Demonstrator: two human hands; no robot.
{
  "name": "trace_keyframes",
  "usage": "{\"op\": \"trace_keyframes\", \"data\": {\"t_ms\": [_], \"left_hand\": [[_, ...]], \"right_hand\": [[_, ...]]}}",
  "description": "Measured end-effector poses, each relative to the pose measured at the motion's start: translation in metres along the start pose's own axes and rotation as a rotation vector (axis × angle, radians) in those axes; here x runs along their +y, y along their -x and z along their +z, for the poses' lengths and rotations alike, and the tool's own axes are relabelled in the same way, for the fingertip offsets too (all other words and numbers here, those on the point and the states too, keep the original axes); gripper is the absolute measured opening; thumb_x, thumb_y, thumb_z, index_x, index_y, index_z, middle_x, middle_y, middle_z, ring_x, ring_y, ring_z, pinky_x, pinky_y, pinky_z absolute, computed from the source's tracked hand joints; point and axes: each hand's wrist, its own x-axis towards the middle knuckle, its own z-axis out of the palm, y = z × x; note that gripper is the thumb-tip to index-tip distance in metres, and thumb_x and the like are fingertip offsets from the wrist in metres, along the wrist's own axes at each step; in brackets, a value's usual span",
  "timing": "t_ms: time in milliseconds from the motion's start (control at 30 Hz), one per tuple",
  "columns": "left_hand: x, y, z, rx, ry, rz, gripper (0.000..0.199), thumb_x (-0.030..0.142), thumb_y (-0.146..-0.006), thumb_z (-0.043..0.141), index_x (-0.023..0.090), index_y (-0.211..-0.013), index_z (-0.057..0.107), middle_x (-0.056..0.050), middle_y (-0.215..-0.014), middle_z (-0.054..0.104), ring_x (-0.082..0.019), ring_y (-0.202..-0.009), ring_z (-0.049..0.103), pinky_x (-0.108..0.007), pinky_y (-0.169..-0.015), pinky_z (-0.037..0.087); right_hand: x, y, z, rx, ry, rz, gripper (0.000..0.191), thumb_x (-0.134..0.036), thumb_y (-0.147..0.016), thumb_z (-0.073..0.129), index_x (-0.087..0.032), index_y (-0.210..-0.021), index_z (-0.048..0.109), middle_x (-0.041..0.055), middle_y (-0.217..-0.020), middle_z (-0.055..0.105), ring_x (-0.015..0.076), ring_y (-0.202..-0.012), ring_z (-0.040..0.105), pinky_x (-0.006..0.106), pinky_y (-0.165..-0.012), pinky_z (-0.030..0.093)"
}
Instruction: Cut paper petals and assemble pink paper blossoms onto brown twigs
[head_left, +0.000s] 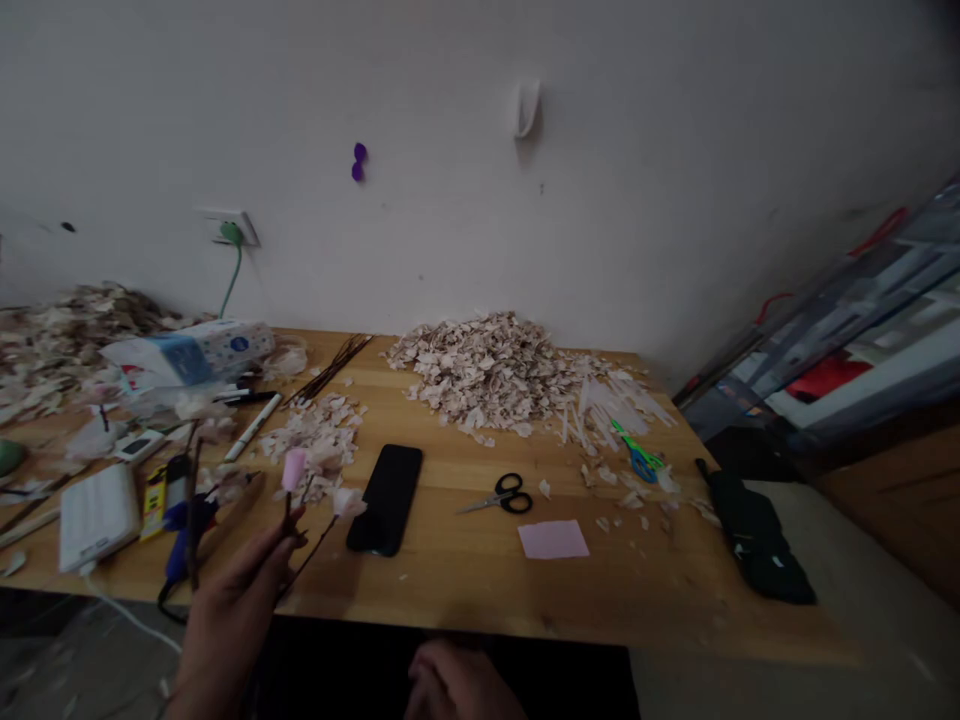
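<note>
My left hand (244, 590) is closed round a thin brown twig (305, 560) above the table's front edge. A pink paper-like bud (295, 468) tops one shoot, and a pale, crumpled blossom (348, 502) sits on another. Low in the middle, my right hand (459, 680) is held in front of the table edge with its fingers curled together; whatever may be between them is hidden. A black phone (386, 498) lies just right of the twig. Farther right are small scissors with black handles (510, 494) and a pink paper rectangle (553, 540).
A big heap of pale dried petals (487, 370) rests against the wall. White strips (615, 400) and green-blue scissors (637, 455) lie right of it. Leftward are a blue glue gun (180, 540), a white power bank (99, 517) with a cable, and a tissue pack (191, 355).
</note>
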Motion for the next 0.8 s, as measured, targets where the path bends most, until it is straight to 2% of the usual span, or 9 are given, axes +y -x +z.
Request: {"op": "trace_keyframes", "data": {"t_ms": [100,200,267,367,500,567,633,700,800], "left_hand": [[-0.001,0.001,-0.007,0.061,0.004,-0.031,0.048,0.052,-0.070,0.073,0.026,-0.111,0.076,-0.001,-0.101,0.079,-0.019,-0.089,0.072,-0.018,-0.064,0.058],[-0.004,0.003,-0.009,0.089,0.010,-0.044,0.045,0.052,-0.070,0.073,0.025,-0.107,0.077,-0.001,-0.100,0.079,-0.019,-0.087,0.072,-0.019,-0.064,0.058],[-0.005,0.003,-0.010,0.082,0.013,-0.030,0.043,0.052,-0.071,0.073,0.026,-0.105,0.077,-0.001,-0.102,0.079,-0.021,-0.093,0.072,-0.020,-0.066,0.059],[-0.004,0.005,-0.010,0.059,0.005,-0.011,0.044,0.054,-0.072,0.073,0.028,-0.107,0.077,0.000,-0.101,0.079,-0.023,-0.098,0.072,-0.021,-0.067,0.060],[0.001,0.012,-0.010,0.014,0.022,0.047,0.051,0.057,-0.072,0.073,0.026,-0.113,0.075,-0.001,-0.093,0.078,-0.018,-0.080,0.071,-0.021,-0.061,0.058],[0.004,0.015,-0.007,0.011,0.031,0.070,0.053,0.058,-0.072,0.072,0.024,-0.113,0.075,-0.002,-0.091,0.077,-0.015,-0.067,0.066,-0.020,-0.056,0.056],[0.006,0.017,-0.002,0.023,0.022,0.070,0.054,0.059,-0.070,0.073,0.023,-0.110,0.077,-0.003,-0.093,0.077,-0.014,-0.065,0.066,-0.020,-0.054,0.055],[0.008,0.018,0.005,0.026,0.012,0.087,0.052,0.060,-0.069,0.073,0.023,-0.106,0.078,-0.004,-0.099,0.078,-0.018,-0.075,0.070,-0.023,-0.058,0.058],[0.013,0.018,0.019,-0.044,0.001,0.175,0.046,0.058,-0.071,0.071,0.025,-0.103,0.079,-0.005,-0.107,0.077,-0.024,-0.092,0.072,-0.028,-0.073,0.061]], "right_hand": [[-0.017,-0.016,-0.004,0.070,0.225,-0.330,0.039,-0.001,-0.083,0.047,-0.019,-0.112,0.065,0.0070,-0.113,0.070,0.0165,-0.101,0.066,0.029,-0.090,0.053],[-0.032,-0.046,-0.007,-0.014,0.574,-0.635,0.040,-0.012,-0.095,0.047,-0.011,-0.135,0.054,0.0182,-0.152,0.045,0.0294,-0.146,0.031,0.047,-0.119,0.031],[-0.036,-0.071,-0.006,-0.007,0.703,-0.593,0.056,-0.026,-0.098,0.051,-0.001,-0.147,0.039,0.0257,-0.155,0.037,0.0371,-0.149,0.023,0.055,-0.120,0.026],[-0.039,-0.106,-0.008,-0.016,0.731,-0.544,0.072,-0.037,-0.098,0.055,0.000,-0.153,0.027,0.0267,-0.156,0.034,0.0374,-0.148,0.024,0.052,-0.120,0.028],[-0.053,-0.130,-0.029,-0.042,0.657,-0.545,0.066,-0.038,-0.101,0.051,0.002,-0.150,0.032,0.0289,-0.153,0.038,0.0357,-0.145,0.035,0.052,-0.120,0.026],[-0.064,-0.127,-0.039,-0.027,0.517,-0.603,0.053,-0.040,-0.102,0.049,-0.003,-0.139,0.049,0.0258,-0.146,0.050,0.0341,-0.140,0.042,0.050,-0.117,0.028],[-0.074,-0.112,-0.043,0.076,0.177,-0.593,0.040,-0.041,-0.106,0.036,-0.014,-0.113,0.065,0.0138,-0.115,0.070,0.0243,-0.113,0.062,0.040,-0.101,0.043],[-0.077,-0.090,-0.040,0.228,-0.280,-0.471,0.049,-0.050,-0.106,0.028,-0.020,-0.085,0.060,0.0022,-0.077,0.064,0.0158,-0.075,0.061,0.030,-0.076,0.048],[-0.071,-0.055,-0.033,0.186,-0.679,-0.385,0.043,-0.057,-0.099,0.047,-0.020,-0.079,0.055,-0.0025,-0.070,0.055,0.0116,-0.066,0.052,0.026,-0.068,0.042]]}}
